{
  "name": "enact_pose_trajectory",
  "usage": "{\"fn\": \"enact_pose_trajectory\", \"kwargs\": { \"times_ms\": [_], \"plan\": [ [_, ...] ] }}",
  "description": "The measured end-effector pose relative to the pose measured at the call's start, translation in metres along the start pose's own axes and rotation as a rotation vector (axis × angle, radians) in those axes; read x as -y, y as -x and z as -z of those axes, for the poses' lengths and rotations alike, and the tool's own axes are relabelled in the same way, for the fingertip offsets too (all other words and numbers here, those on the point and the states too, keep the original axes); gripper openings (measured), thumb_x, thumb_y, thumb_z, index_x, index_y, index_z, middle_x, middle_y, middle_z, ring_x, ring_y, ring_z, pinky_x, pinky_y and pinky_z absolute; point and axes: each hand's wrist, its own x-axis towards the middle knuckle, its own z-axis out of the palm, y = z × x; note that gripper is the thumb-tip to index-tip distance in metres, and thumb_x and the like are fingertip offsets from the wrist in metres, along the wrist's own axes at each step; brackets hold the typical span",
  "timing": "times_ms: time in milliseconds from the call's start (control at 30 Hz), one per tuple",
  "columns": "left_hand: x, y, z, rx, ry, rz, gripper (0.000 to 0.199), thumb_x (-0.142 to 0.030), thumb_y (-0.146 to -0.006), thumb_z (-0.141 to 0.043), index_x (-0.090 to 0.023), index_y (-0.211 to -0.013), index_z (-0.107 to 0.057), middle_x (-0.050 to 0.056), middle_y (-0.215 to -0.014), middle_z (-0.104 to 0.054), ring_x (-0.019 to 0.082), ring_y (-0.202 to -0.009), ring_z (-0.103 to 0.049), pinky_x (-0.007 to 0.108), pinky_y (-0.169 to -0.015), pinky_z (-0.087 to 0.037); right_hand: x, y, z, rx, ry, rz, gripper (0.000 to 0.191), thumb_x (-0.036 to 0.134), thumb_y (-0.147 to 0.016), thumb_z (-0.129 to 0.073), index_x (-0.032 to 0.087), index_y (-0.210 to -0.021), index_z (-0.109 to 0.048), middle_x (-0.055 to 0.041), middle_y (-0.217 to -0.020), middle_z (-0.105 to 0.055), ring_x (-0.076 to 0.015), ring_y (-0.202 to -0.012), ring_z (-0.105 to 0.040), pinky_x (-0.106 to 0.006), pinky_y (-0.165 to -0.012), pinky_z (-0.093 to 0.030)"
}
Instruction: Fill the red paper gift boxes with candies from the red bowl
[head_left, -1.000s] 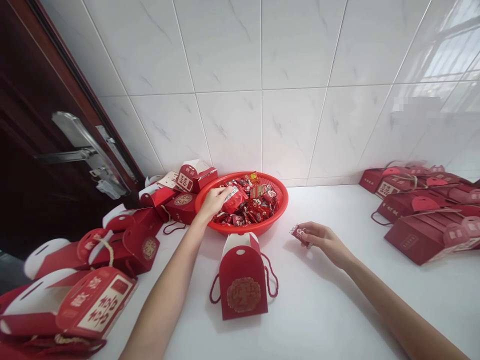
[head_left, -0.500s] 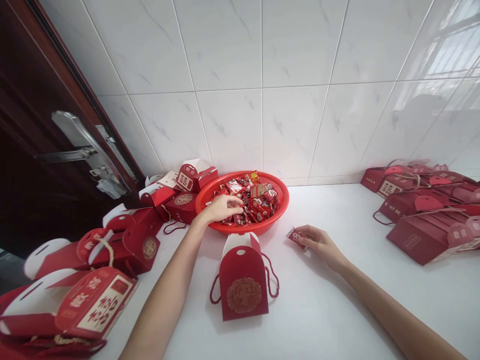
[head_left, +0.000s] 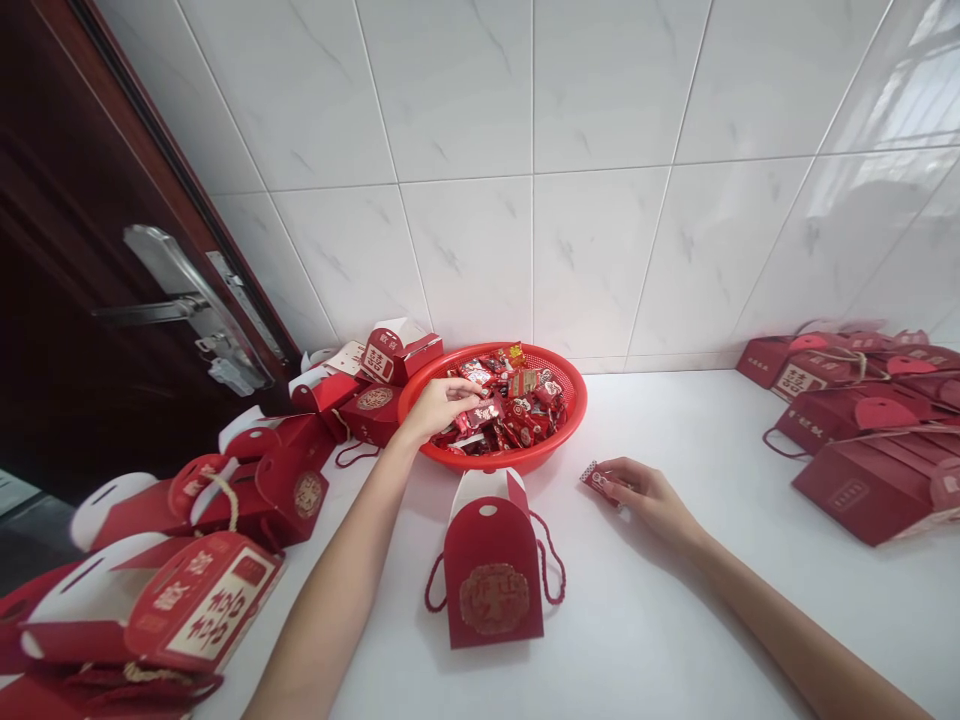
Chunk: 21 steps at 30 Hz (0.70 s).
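A red plastic basket (head_left: 576,412) full of wrapped candies (head_left: 525,415) stands near the wall. Over its left side, my left hand (head_left: 437,408) pinches a dark red wrapped candy (head_left: 484,412). On the white table to the right of the basket, my right hand (head_left: 643,493) has its fingers closed around another wrapped candy (head_left: 596,480) with a checkered end. Between my forearms, in front of the basket, a red gift box (head_left: 493,570) stands upright with its top flaps up, a gold emblem on its front and red cord handles at its sides.
Several red boxes with raised flaps (head_left: 202,600) line the left side, near a dark door with a metal handle (head_left: 157,310). More red boxes (head_left: 862,480) lie grouped at the right. A white tiled wall (head_left: 600,260) rises behind the white table (head_left: 675,640).
My left hand has lifted slightly, and a dark red wrapped candy now shows in its fingers. My right hand keeps its candy. The whole view has shifted slightly.
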Motion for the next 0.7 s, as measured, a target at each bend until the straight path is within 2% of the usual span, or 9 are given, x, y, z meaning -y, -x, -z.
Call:
{"fn": "enact_pose_trajectory", "kwargs": {
  "times_ms": [167,367,600,700],
  "plan": [
    [-0.002,0.001,-0.001,-0.089,0.044,-0.002,0.041,-0.044,-0.057,-0.086,-0.016,-0.087,-0.078,0.01,-0.101,-0.079,0.027,-0.098,-0.071,0.038,-0.09,-0.055,0.0,-0.001,-0.002,-0.024,0.017,0.032,0.052,0.066,-0.071,-0.076,0.021,-0.097,-0.074,-0.0112,-0.102,-0.076,-0.0264,-0.09,-0.067,-0.037,-0.077,-0.051],
    [-0.004,0.003,-0.001,-0.108,0.04,0.014,0.037,-0.043,-0.059,-0.086,-0.017,-0.084,-0.079,0.008,-0.093,-0.079,0.024,-0.089,-0.07,0.034,-0.082,-0.056,-0.001,0.0,-0.005,-0.058,0.069,0.072,0.047,0.062,-0.076,-0.072,0.02,-0.098,-0.073,-0.0113,-0.102,-0.076,-0.026,-0.088,-0.068,-0.036,-0.076,-0.052],
    [-0.006,0.003,-0.002,-0.133,0.076,0.016,0.037,-0.043,-0.057,-0.088,-0.017,-0.082,-0.08,0.008,-0.089,-0.078,0.022,-0.084,-0.069,0.032,-0.077,-0.056,-0.014,-0.005,-0.008,-0.132,0.334,0.141,0.035,0.052,-0.083,-0.062,0.022,-0.099,-0.071,-0.0085,-0.096,-0.077,-0.0248,-0.082,-0.068,-0.038,-0.075,-0.054],
    [-0.012,0.006,-0.002,-0.136,0.113,-0.015,0.036,-0.043,-0.058,-0.088,-0.018,-0.082,-0.08,0.007,-0.09,-0.078,0.023,-0.086,-0.07,0.032,-0.079,-0.056,-0.021,-0.007,-0.006,-0.197,0.443,0.242,0.031,0.047,-0.087,-0.058,0.023,-0.1,-0.071,-0.0091,-0.099,-0.076,-0.0253,-0.085,-0.069,-0.04,-0.078,-0.056]
  ]
}}
